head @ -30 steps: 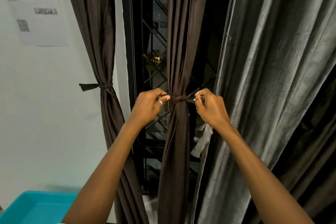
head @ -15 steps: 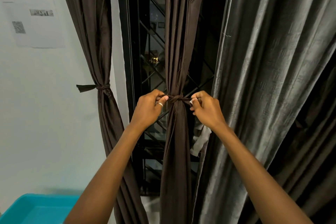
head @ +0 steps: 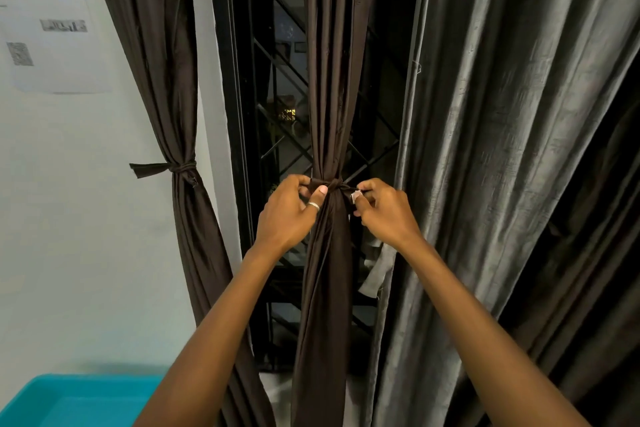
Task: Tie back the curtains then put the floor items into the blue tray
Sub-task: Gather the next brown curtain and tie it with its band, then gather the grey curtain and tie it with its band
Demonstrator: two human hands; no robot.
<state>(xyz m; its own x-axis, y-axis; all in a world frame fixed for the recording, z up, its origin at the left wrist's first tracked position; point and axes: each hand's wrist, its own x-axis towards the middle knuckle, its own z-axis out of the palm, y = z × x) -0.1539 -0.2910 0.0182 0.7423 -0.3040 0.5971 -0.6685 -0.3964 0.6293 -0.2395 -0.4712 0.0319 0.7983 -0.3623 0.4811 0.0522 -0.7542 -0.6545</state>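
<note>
Left curtain (head: 180, 204): tied; middle curtain (head: 329, 253): tie (head: 333, 184) knotted, ends pinched by left hand (head: 289, 211) and right hand (head: 386, 211); grey curtain (head: 502, 184): loose; blue tray (head: 69, 399): lower left, no floor items visible.

The middle curtain (head: 329, 80) hangs before the window grille (head: 273, 55). Left of it hangs a tied curtain (head: 183, 225), with the tray (head: 86, 381) lower left. Right of it hangs a loose curtain (head: 502, 149). The left hand (head: 287, 215) and right hand (head: 384, 215) flank its tie (head: 334, 184).
</note>
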